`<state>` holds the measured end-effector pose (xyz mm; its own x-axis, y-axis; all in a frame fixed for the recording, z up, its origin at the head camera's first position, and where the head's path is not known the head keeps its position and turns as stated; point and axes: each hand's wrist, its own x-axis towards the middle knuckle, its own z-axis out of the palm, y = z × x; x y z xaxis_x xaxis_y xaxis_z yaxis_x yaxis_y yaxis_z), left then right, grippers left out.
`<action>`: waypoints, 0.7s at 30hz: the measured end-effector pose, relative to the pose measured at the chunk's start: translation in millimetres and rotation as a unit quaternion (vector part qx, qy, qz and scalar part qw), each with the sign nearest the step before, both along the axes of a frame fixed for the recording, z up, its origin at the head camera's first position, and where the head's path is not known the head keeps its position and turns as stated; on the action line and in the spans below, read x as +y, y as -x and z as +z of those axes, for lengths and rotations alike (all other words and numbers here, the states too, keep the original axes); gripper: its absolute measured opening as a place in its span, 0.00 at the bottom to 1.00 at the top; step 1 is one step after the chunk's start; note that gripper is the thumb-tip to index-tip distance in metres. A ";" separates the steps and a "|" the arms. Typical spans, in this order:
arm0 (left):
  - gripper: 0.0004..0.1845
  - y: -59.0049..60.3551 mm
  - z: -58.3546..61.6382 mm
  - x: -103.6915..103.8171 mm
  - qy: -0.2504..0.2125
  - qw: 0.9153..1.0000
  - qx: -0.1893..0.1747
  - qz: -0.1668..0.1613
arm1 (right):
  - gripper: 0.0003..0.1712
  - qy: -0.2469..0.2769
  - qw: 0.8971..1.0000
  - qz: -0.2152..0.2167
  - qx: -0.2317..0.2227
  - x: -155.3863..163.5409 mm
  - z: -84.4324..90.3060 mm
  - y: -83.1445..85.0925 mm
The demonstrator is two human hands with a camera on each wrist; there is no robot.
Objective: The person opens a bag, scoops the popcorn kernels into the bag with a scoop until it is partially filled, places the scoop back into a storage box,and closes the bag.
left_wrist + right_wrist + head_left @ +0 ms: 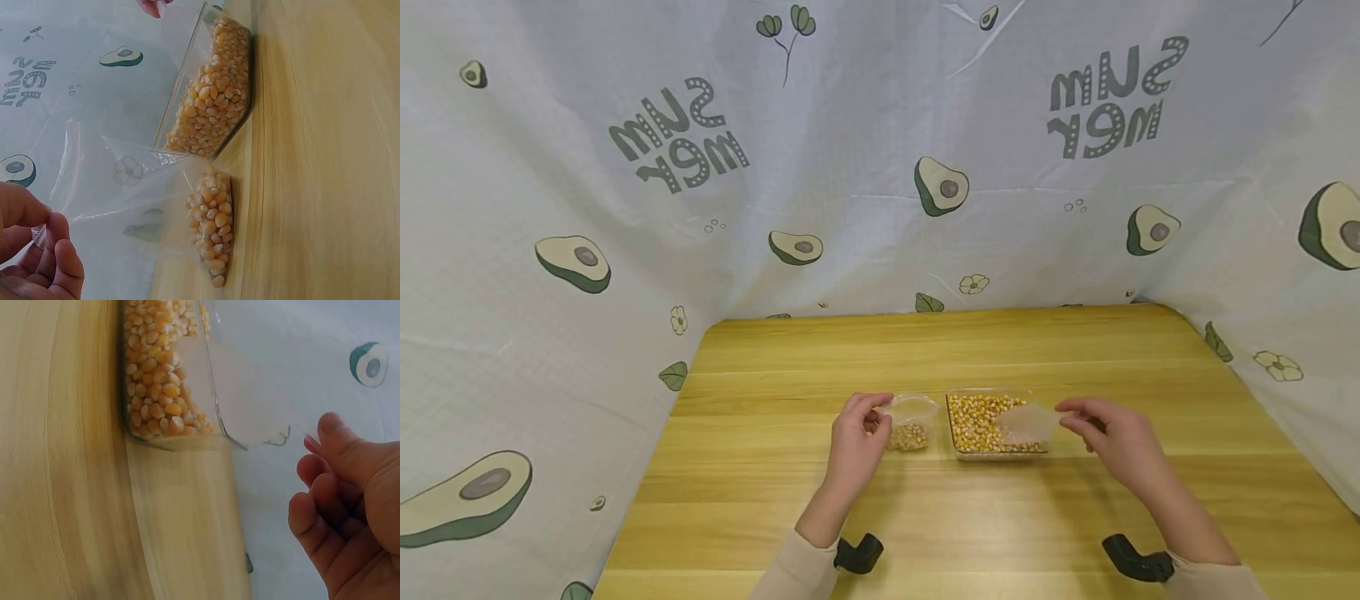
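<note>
My left hand (857, 437) pinches the top edge of a clear plastic zip bag (125, 200), which stands with its mouth parted. Corn kernels (212, 219) fill only its bottom. Just to its right is a clear rectangular container (1000, 457) holding many more yellow kernels (973, 419). Between thumb and fingers, my right hand (1112, 437) holds the thin handle end of a translucent white scoop (244, 406). The scoop's broad end dips over the container's right rim and lies among the kernels, its front edge partly hidden by them.
The bag and container stand on a wooden table (1000, 517). A white curtain (865, 167) printed with avocados and lettering hangs behind the table and along both sides. Each wrist wears a black mount, the left one (859, 554) and the right one (1138, 560).
</note>
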<state>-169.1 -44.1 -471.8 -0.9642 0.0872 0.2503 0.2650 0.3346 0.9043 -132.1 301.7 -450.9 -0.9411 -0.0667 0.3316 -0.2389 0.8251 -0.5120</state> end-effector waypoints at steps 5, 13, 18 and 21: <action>0.15 0.0 0.1 1.2 0.002 1.000 0.002 -0.001 | 0.09 -0.023 0.999 0.002 0.029 1.9 -1.6 1.3; 0.15 0.9 0.0 1.9 0.001 1.000 0.001 -0.003 | 0.09 -0.041 0.998 0.008 0.054 3.7 -7.2 5.2; 0.15 0.6 -1.0 1.9 0.005 1.000 0.000 0.000 | 0.09 -0.015 0.998 0.009 0.065 2.8 -18.8 6.6; 0.15 0.2 -1.3 2.0 0.007 1.000 -0.002 0.001 | 0.08 0.013 0.998 0.001 0.054 2.1 -26.2 7.1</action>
<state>-169.3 -42.1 -473.1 -0.9651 0.0888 0.2462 0.2617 0.3473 0.9005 -139.3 303.8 -477.1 -0.8994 -0.0585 0.4331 -0.2953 0.8118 -0.5037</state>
